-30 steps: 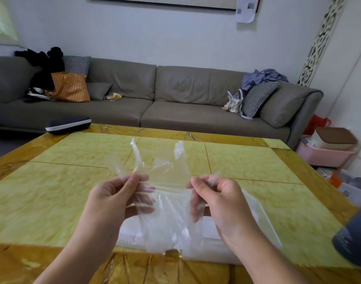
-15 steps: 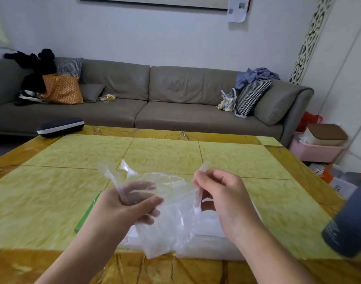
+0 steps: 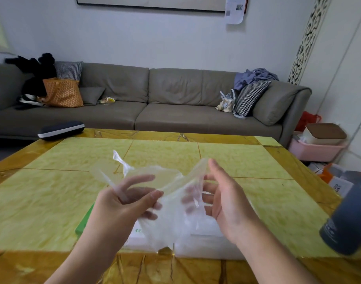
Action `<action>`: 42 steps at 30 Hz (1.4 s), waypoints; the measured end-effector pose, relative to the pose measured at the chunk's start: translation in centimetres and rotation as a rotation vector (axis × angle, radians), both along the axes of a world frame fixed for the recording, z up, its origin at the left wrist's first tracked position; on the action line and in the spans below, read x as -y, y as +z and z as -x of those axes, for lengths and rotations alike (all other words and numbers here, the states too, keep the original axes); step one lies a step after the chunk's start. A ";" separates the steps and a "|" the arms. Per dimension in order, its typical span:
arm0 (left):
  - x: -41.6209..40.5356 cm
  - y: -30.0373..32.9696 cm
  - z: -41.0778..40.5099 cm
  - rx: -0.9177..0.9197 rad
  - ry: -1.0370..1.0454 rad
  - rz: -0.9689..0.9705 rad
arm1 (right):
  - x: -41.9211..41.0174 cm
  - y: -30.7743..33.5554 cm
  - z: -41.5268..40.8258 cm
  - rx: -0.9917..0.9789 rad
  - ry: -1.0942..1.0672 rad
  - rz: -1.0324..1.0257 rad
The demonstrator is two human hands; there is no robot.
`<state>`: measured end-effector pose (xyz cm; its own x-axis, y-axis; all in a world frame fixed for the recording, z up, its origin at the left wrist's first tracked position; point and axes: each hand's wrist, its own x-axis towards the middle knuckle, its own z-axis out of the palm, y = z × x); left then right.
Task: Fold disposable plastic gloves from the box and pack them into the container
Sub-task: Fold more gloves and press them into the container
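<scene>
A clear plastic glove [image 3: 167, 179] hangs stretched between my two hands above the near edge of the yellow table [image 3: 52, 197]. My left hand [image 3: 128, 203] pinches its left side between thumb and fingers, and the glove's finger tips stick up beyond it. My right hand [image 3: 224, 199] is spread with straight fingers; its fingertips show through the film and the glove's edge lies by the thumb. Under the hands sit the green-and-white glove box [image 3: 84, 224] and a white translucent container [image 3: 208, 242], both partly hidden.
A dark grey-blue cup [image 3: 347, 220] looms at the right edge, close to the camera. A dark glasses case [image 3: 60, 130] lies at the table's far left corner. Behind the table are a grey sofa [image 3: 175, 111] and a pink bin [image 3: 314, 150].
The glove went from upright to bunched, and now spreads flatter between the hands. My right hand has loosened from a pinch into spread fingers. The left hand keeps its hold.
</scene>
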<state>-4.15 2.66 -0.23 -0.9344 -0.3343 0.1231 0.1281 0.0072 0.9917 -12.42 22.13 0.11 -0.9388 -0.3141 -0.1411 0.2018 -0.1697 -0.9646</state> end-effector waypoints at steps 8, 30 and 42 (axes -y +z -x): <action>-2.0 0.4 -0.2 -0.030 0.070 -0.207 | -1.1 0.0 -0.1 -0.073 -0.162 -0.040; -9.9 -1.5 6.2 0.189 -0.322 1.288 | -8.6 -2.5 3.9 -0.362 -0.202 -0.957; -9.8 -3.1 9.1 0.485 -0.499 1.267 | -8.8 -1.8 3.1 -0.429 -0.248 -1.361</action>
